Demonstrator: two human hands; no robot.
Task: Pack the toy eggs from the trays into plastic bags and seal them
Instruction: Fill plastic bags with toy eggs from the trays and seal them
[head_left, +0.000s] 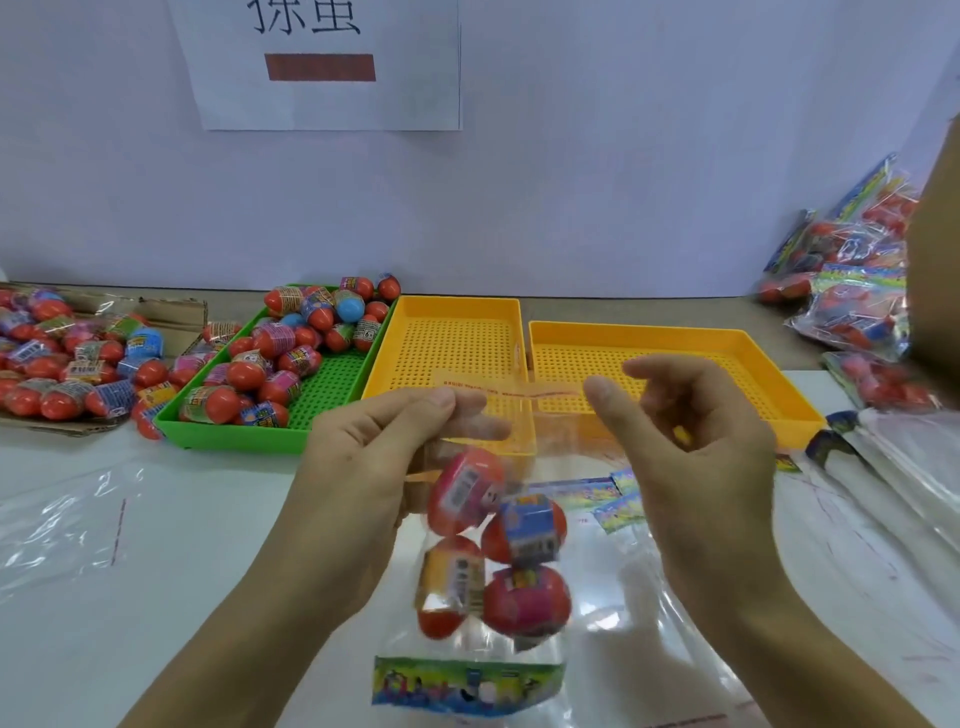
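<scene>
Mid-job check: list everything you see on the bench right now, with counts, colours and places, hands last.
plastic bag: one, clear with a colourful printed strip at the bottom, held up at centre.
toy eggs in the bag: four, mostly red with mixed labels.
green tray: one, left of centre, piled with loose red eggs, a few blue; too many to count.
yellow trays: two, centre and right, nothing in them.
cardboard box: one, brown, far left, heaped with eggs.
packed bags: a pile, far right.
empty bags: a clear stack at right, more flat on the table.
paper sign: one, white, on the wall.
left hand: pinches the bag's top edge.
right hand: fingers loosely curled by the bag's mouth; grip unclear.
</scene>
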